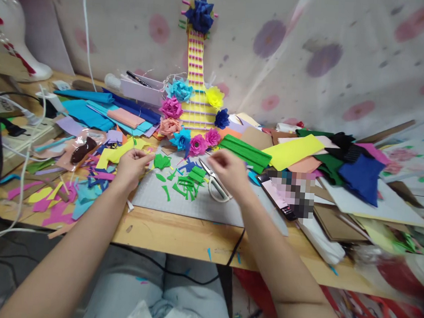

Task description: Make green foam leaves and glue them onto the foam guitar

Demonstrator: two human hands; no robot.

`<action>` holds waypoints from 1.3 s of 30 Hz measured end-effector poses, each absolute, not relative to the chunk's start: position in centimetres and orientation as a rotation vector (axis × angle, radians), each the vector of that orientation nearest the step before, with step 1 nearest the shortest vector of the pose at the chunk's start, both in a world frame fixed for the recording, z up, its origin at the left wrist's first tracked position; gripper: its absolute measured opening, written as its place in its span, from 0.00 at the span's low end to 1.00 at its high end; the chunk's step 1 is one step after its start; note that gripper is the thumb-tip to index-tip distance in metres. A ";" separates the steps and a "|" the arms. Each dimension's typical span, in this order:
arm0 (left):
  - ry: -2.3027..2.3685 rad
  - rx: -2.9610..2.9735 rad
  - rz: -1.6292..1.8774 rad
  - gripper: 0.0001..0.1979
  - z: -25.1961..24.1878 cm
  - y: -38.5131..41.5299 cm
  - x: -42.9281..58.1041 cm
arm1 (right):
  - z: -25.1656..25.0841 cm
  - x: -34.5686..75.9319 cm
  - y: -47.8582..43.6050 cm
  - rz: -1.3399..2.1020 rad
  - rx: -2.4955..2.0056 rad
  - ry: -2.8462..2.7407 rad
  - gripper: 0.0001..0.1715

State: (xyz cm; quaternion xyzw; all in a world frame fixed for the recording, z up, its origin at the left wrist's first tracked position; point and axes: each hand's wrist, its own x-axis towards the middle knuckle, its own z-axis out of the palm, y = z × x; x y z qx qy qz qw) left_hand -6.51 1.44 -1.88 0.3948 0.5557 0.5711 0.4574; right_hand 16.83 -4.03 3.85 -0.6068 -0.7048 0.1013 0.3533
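Observation:
My left hand (133,167) hovers at the left side of a grey cutting mat (151,198), thumb and fingertips pinched together; what they hold, if anything, is too small to make out. Over the mat's middle, my right hand (227,169) has its fingers curled closed and slightly blurred, their contents hidden. Partly under that hand lie white-handled scissors (219,191). Between my hands are green paper scraps (186,186) and a small clump of green leaf shapes (162,162). Behind them a yellow paper guitar (195,112) leans upright against the wall covering, ringed with paper flowers (198,145).
Colourful paper scraps (60,197) heap at the left beside a power strip (35,142) and cables. Folded crepe paper, including a green piece (247,153) and a yellow piece (295,152), lies on the right. A phone (278,195) rests by the mat's right edge.

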 end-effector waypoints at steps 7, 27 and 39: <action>1.283 0.926 1.367 0.17 -1.7 1.2 -6.5 | 0.7 6.4 -1.5 0.409 -1.571 -2.478 0.11; 1.232 0.909 1.362 0.19 -1.7 1.0 -6.6 | 2.5 5.0 -0.8 0.679 -1.818 -2.614 0.11; 1.238 1.038 1.366 0.16 -2.1 0.9 -5.8 | 1.0 11.2 -1.6 1.528 -1.187 -1.607 0.14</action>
